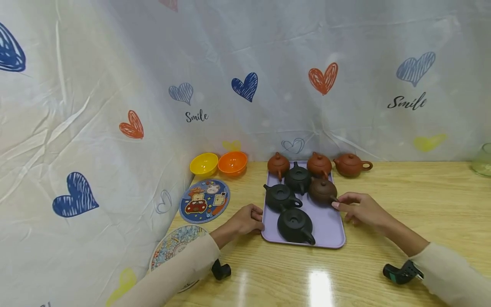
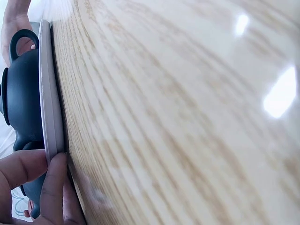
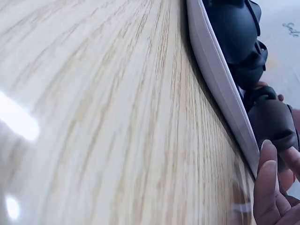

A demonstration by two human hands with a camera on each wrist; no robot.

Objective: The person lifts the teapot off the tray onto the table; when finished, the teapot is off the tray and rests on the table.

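Note:
A lilac tray (image 1: 326, 230) lies on the wooden table with several small teapots on it. My left hand (image 1: 247, 219) pinches the tray's left rim; in the left wrist view the thumb is above the rim and the fingers are at its outer side. At the right edge my right hand (image 1: 362, 209) pinches the spout of a brown teapot (image 1: 322, 189) between thumb and finger. Black teapots (image 1: 294, 224) fill the tray's middle and left. Two reddish teapots (image 1: 278, 164) sit at its far end, one at each corner.
Another reddish teapot (image 1: 350, 165) stands on the table, right of the tray. At the back left are a yellow bowl (image 1: 204, 164) and an orange bowl (image 1: 232, 163). A blue round mat (image 1: 205, 201) and a patterned round mat (image 1: 174, 245) lie left. Behind hangs a heart-printed cloth (image 1: 276, 51).

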